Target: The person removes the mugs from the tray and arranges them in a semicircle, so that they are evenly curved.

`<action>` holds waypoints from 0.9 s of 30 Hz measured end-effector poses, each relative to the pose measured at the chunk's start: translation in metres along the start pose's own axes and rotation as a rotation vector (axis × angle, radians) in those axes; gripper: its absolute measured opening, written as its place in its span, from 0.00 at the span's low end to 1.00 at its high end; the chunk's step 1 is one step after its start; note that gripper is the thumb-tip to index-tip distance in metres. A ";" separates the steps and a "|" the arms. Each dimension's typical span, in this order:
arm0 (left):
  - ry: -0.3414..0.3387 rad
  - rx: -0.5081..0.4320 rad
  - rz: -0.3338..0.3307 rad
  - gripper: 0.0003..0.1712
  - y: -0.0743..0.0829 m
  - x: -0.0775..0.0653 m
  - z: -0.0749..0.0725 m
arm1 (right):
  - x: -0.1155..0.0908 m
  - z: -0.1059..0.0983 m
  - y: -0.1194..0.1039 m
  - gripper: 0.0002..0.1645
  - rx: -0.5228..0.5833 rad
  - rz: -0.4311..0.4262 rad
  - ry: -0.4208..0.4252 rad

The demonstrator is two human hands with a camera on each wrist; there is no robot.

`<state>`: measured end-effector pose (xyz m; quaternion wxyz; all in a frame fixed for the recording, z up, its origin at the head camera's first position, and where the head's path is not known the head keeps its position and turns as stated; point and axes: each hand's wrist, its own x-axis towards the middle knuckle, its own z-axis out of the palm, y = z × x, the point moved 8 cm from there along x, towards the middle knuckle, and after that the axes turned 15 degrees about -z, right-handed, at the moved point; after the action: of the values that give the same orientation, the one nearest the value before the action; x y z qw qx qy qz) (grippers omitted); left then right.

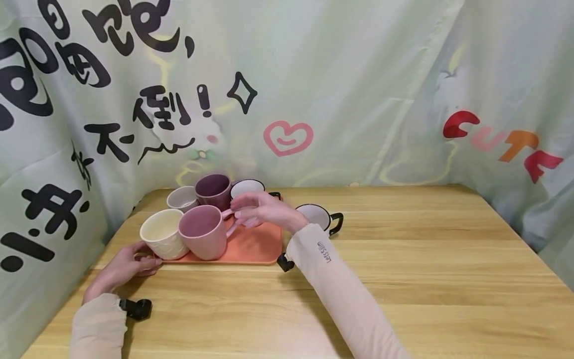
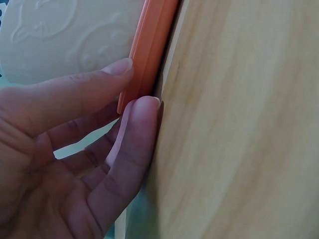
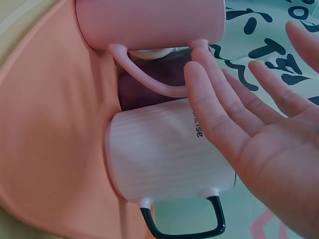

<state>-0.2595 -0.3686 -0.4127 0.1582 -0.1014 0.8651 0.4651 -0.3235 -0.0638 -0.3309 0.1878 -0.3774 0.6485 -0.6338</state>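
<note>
On an orange tray (image 1: 260, 247) stand several mugs. My left hand (image 1: 130, 264) is at its front left corner, pinching the rim (image 2: 149, 47) between the digits, close below a cream embossed mug (image 1: 167, 245). My right hand (image 1: 264, 208), fingers extended, is beside the handle of a pink mug (image 1: 204, 244); its fingertips appear to touch the handle in the right wrist view. Behind are a pale grey mug (image 1: 181, 197), a dark purple mug (image 1: 214, 192) and a white mug (image 3: 164, 154) with a black handle, partly covered by my right hand in the head view.
Off the tray to the right, another white mug (image 1: 316, 215) with a black rim and handle stands on the wooden table (image 1: 426, 279). My right forearm partly hides it. A printed curtain (image 1: 350, 99) hangs behind the table and along its left side.
</note>
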 end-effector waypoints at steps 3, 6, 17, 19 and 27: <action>0.002 -0.003 -0.001 0.30 0.000 0.000 0.000 | 0.001 0.001 0.002 0.29 -0.009 0.002 0.016; 0.007 0.005 0.001 0.31 0.001 -0.001 0.000 | 0.000 0.002 0.002 0.29 -0.016 0.006 0.031; 0.005 0.010 -0.005 0.31 0.000 0.000 0.002 | 0.000 0.009 0.009 0.30 0.010 0.035 0.092; 0.005 0.008 -0.007 0.31 0.001 -0.001 0.002 | 0.000 0.009 0.009 0.28 -0.004 0.035 0.106; -0.001 0.009 -0.015 0.30 0.000 0.000 0.001 | -0.001 0.005 0.007 0.19 -0.160 -0.035 0.200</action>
<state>-0.2598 -0.3678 -0.4130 0.1626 -0.1067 0.8664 0.4599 -0.3210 -0.0671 -0.3389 0.0803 -0.3375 0.7056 -0.6179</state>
